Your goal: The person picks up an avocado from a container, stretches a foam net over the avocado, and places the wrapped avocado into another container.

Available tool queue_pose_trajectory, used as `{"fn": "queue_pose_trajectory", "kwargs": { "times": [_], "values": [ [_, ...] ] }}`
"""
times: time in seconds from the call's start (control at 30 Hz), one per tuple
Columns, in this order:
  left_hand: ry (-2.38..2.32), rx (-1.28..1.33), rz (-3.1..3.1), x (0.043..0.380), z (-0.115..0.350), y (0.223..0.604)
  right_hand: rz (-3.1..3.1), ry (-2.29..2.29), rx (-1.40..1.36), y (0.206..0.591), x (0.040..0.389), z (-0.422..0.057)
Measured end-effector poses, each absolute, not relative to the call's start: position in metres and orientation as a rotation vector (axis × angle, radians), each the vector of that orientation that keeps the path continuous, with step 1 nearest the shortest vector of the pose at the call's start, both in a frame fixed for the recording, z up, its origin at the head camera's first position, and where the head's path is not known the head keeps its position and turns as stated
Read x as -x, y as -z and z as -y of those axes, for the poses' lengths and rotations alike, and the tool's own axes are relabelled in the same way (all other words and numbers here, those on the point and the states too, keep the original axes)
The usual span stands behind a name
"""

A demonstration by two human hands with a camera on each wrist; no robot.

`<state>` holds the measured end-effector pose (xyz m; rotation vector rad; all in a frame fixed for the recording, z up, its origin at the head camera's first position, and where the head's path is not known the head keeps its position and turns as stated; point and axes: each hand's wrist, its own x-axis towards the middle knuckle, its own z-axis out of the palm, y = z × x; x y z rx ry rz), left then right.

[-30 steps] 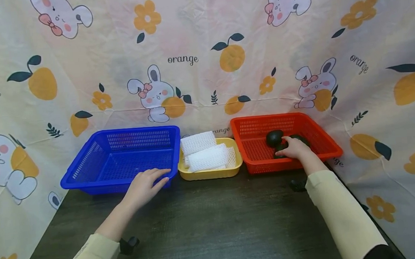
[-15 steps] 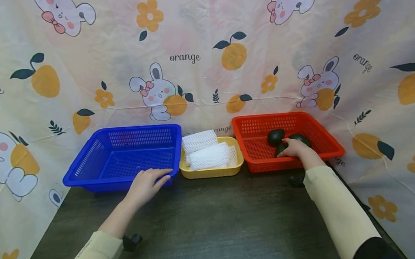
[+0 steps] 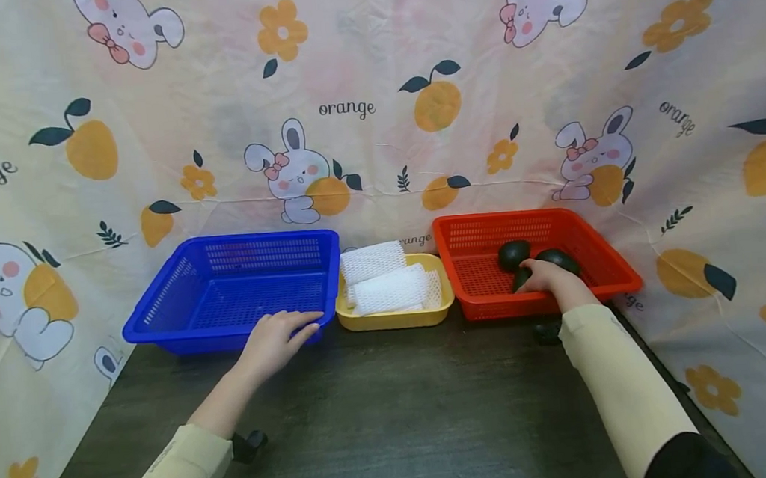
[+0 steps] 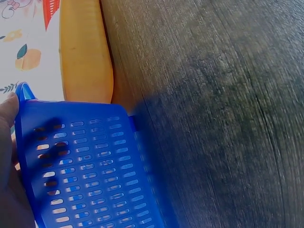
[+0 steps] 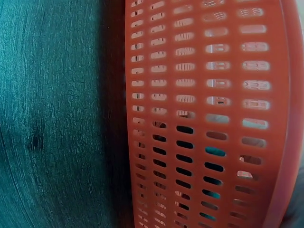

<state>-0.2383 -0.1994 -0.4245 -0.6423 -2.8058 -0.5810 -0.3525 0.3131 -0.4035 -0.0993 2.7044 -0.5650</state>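
Observation:
My left hand [image 3: 276,345] lies at the front right corner of the blue basket [image 3: 229,337], its fairly straight fingers touching the rim. In the left wrist view, its fingertips [image 4: 8,108] show at that rim. My right hand [image 3: 551,280] reaches over the front wall of the red basket [image 3: 496,309] and grips a dark green avocado [image 3: 520,279], partly hidden by the hand. Beside it lie another avocado [image 3: 514,255] and one further right [image 3: 559,259]. The right wrist view shows mostly the slotted red wall, with dark shapes behind it.
Between the two baskets stands a small yellow tray [image 3: 396,320] holding several white foam net sleeves [image 3: 390,289]. All stand on a dark wood-grain table [image 3: 396,410] against a patterned cloth [image 3: 369,67] that also runs along both sides.
My right hand's fingers have closed in around the avocado, covering more of it. The left hand stays at the blue rim. The head view has shifted slightly.

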Motion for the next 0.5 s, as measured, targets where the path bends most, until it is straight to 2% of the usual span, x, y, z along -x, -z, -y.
{"fn": "queue_pose_trajectory", "kwargs": {
  "times": [0.3, 0.5],
  "values": [
    [0.573, 0.641, 2.797, 0.2383, 0.1989, 0.4255, -2.738, 0.604, 0.061, 0.4059, 0.3554, -0.3143],
    [0.570, 0.636, 2.778, 0.2377, 0.1986, 0.4274, -2.771, 0.534, 0.128, 0.4043, 0.3559, -0.3170]
  ]
}}
